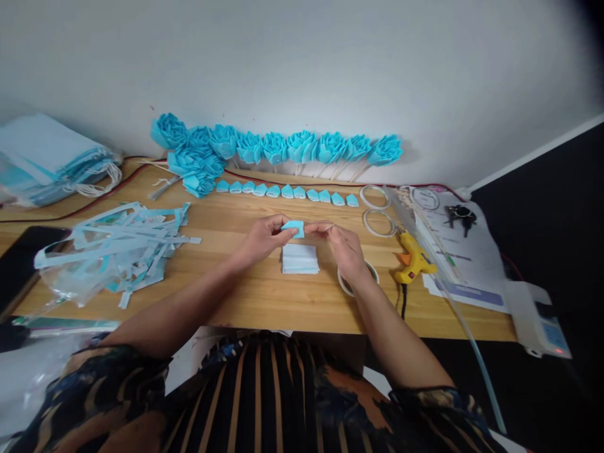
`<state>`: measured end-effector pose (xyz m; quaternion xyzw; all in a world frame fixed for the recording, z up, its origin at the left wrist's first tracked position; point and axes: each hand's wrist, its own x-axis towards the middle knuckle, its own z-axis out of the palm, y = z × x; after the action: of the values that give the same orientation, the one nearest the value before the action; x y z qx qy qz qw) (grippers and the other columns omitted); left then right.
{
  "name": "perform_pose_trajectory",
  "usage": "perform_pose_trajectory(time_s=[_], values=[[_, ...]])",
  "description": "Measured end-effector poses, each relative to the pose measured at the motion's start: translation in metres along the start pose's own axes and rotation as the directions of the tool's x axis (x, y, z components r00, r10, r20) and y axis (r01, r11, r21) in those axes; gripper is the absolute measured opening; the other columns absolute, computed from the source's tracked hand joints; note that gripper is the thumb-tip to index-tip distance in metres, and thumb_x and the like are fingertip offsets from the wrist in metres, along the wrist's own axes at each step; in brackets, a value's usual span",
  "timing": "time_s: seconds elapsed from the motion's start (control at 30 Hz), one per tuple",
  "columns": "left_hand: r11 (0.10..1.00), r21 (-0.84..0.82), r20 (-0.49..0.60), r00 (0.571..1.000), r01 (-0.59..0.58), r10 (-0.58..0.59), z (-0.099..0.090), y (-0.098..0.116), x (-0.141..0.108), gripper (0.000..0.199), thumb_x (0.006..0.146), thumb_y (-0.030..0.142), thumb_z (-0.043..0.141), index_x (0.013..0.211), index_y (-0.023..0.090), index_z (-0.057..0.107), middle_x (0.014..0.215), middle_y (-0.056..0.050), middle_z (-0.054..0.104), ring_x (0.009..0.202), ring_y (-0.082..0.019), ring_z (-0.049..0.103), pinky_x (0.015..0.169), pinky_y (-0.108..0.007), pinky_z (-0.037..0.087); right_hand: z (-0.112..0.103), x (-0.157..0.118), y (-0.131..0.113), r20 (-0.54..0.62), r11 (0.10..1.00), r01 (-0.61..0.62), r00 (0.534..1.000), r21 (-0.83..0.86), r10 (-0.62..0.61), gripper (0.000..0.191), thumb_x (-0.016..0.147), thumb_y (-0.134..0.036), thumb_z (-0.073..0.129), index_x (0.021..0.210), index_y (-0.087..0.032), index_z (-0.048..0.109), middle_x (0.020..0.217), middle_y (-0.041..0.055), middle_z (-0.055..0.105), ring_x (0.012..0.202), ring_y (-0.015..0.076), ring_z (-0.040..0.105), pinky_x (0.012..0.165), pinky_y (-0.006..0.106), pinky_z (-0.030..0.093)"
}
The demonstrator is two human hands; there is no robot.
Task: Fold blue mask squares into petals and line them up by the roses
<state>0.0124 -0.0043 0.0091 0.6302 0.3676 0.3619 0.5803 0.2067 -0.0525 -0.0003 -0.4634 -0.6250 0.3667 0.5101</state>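
My left hand (pixel 265 239) pinches a small light-blue folded piece (pixel 296 228), which looks like fabric or paper, its thumb lying across the front. Close by on its right, my right hand (pixel 345 246) has thumb and fingers drawn together; a pale speck shows at the fingertips, too small to name. Just below both hands, a stack of whitish rectangular sheets (pixel 301 259) lies on the table. A roll of tape (pixel 343 288) sits partly hidden under my right wrist. Beyond the hands runs a row of similar folded blue pieces (pixel 287 191) with pointed tops.
Blue handmade flowers (pixel 302 147) on stems lean against the wall. Cut strips (pixel 141 242) lie heaped at left, near a phone (pixel 31 258) and bagged sheets (pixel 51 151). At right are tape rolls (pixel 380 234), a yellow glue gun (pixel 415 258), papers (pixel 453 251) and keys (pixel 461 215).
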Motion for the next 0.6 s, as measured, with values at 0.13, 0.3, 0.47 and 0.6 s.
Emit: perform_pose_trajectory(time_s=[0.13, 0.3, 0.47, 0.6], values=[[1.000, 0.002, -0.014, 1.000, -0.008, 0.008, 0.002, -0.001, 0.000, 0.028, 0.077, 0.039, 0.066, 0.069, 0.017, 0.051, 0.057, 0.005, 0.044, 0.053, -0.007, 0.037, 0.052, -0.022, 0.027, -0.001, 0.000, -0.001, 0.039, 1.000, 0.013, 0.999, -0.022, -0.012, 0.045, 0.097, -0.054, 0.043, 0.101, -0.024, 0.076, 0.104, 0.0053, 0.074, 0.100, 0.0206, 0.068, 0.093, 0.037, 0.053], [0.999, 0.026, -0.001, 1.000, -0.024, 0.024, 0.002, -0.004, 0.000, 0.025, 0.078, 0.036, 0.066, 0.071, 0.016, 0.053, 0.060, 0.005, 0.044, 0.055, -0.007, 0.038, 0.053, -0.022, 0.027, -0.002, 0.001, 0.000, 0.077, 0.996, 0.071, 0.995, -0.062, -0.066, 0.043, 0.097, -0.052, 0.044, 0.102, -0.025, 0.076, 0.110, 0.0055, 0.073, 0.109, 0.0218, 0.065, 0.098, 0.040, 0.050], [0.999, 0.030, -0.007, 1.000, -0.013, 0.013, 0.002, -0.008, 0.000, 0.023, 0.078, 0.035, 0.066, 0.071, 0.016, 0.055, 0.061, 0.005, 0.045, 0.055, -0.007, 0.039, 0.052, -0.022, 0.028, -0.003, 0.002, -0.003, 0.081, 0.991, 0.103, 0.992, -0.081, -0.096, 0.041, 0.097, -0.051, 0.045, 0.102, -0.026, 0.077, 0.109, 0.0056, 0.073, 0.108, 0.0217, 0.064, 0.098, 0.040, 0.049], [0.999, 0.033, 0.006, 1.000, -0.024, 0.024, 0.002, -0.010, 0.001, 0.023, 0.078, 0.035, 0.066, 0.072, 0.016, 0.056, 0.060, 0.005, 0.045, 0.054, -0.007, 0.039, 0.052, -0.021, 0.028, -0.004, 0.002, -0.006, 0.084, 0.988, 0.140, 0.987, -0.070, -0.134, 0.038, 0.099, -0.046, 0.045, 0.103, -0.027, 0.077, 0.108, 0.0045, 0.073, 0.106, 0.0207, 0.064, 0.097, 0.039, 0.047]])
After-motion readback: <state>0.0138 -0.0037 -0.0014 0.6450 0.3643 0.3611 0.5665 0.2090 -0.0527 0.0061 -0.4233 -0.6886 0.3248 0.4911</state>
